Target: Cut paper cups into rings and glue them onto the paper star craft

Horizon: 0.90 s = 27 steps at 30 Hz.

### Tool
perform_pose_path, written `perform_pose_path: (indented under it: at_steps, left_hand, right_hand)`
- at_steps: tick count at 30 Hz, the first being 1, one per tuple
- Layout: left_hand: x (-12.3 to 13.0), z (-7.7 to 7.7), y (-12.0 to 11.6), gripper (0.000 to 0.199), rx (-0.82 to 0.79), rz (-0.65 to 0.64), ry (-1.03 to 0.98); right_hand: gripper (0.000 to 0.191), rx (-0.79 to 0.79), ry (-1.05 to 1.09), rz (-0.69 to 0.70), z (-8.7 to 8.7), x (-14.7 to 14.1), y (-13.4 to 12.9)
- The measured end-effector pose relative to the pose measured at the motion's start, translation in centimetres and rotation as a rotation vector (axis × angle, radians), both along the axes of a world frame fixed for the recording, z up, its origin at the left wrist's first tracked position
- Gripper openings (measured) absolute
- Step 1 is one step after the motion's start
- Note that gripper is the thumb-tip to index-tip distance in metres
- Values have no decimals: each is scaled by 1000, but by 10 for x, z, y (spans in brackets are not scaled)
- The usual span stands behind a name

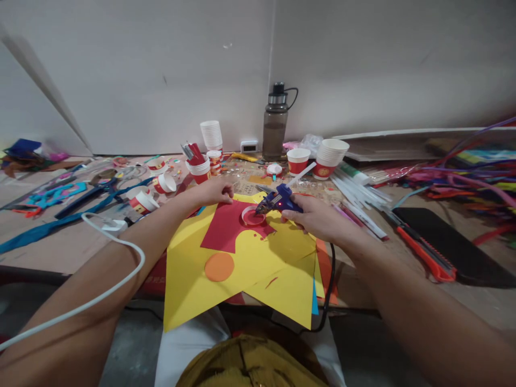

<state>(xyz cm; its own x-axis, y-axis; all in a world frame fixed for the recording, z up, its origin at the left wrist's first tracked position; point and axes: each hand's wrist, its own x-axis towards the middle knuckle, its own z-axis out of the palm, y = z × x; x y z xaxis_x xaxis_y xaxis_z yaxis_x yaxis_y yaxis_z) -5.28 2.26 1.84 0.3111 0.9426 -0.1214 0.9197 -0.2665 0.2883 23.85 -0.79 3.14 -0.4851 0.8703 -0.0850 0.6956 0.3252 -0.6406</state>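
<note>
My right hand [302,214] is wrapped round a blue glue gun [282,199] with a white glue stick out of its back. The gun's nozzle is at a white and red paper ring [253,216], which lies on a piece of red paper [220,231]. My left hand [215,191] rests at the top left edge of the red paper, its fingers curled; what they pinch, if anything, is too small to tell. Beneath lie yellow sheets [193,301] with an orange paper circle [219,267] on them.
Behind stand a water bottle [275,126], stacked paper cups [329,157] and a cup with pens [198,167]. Tipped cups [164,183] and a white cable [141,258] are at the left. At the right lie glue sticks [358,196], a red cutter [427,255] and a black phone [451,242].
</note>
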Motion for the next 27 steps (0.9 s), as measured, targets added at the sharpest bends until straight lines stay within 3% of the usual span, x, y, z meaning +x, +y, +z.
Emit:
perform_pose_path:
  at_steps: [7, 11, 15, 17, 19, 22, 27]
  left_hand:
    - [-14, -4, -11, 15, -128, 232, -106]
    - [-12, -3, -26, 11, -126, 303, 28]
    - [-3, 6, -39, 25, 11, 263, 258]
    - [2, 8, -42, 27, 118, 261, 255]
    - [6, 7, -41, 31, 180, 166, 68]
    - [11, -3, -36, 60, 168, -36, -233]
    - [16, -25, -32, 82, 121, -130, -453]
  right_hand:
    - [24, 26, 27, -19, 0, -2, -1]
    - [21, 53, 32, -47, -3, -4, -1]
    - [22, 114, 71, -46, -7, -6, -1]
    - [23, 136, 84, -50, -9, -6, -1]
    - [24, 147, 97, -59, -10, -7, -1]
    - [24, 162, 97, -77, -12, -9, -1]
    - [25, 170, 47, -99, -16, -11, -1]
